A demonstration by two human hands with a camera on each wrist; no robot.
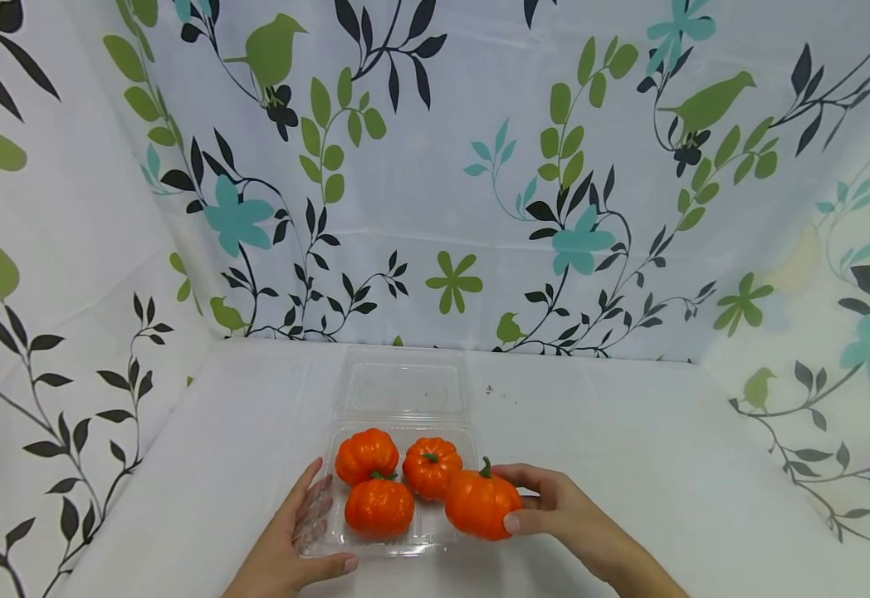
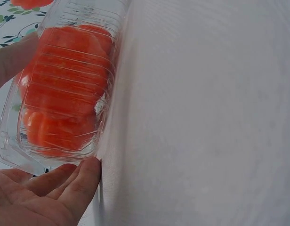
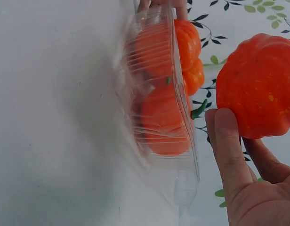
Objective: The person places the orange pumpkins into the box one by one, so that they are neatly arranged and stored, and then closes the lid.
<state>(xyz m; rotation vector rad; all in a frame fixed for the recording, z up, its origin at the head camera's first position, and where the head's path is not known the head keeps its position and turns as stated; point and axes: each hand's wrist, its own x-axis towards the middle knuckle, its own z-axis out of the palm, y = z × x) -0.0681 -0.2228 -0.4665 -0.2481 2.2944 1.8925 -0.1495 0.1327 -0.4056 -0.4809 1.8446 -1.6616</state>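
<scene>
In the head view, a clear plastic clamshell container (image 1: 435, 544) stands on the table with its lid (image 1: 405, 386) folded back. Three orange mini pumpkins sit inside: a back left one (image 1: 366, 455), a front left one (image 1: 378, 508) and a middle one (image 1: 432, 467). My right hand (image 1: 565, 511) pinches another pumpkin (image 1: 482, 503), green stem up, over the container's right part; the right wrist view shows this pumpkin (image 3: 260, 87) above the rim. My left hand (image 1: 285, 531) touches the container's left side, fingers extended and thumb near the front edge.
A white cloth (image 1: 629, 432) covers the table. Behind it hangs a pale curtain (image 1: 405, 224) printed with leaves, birds and flowers, and similar fabric stands at both sides.
</scene>
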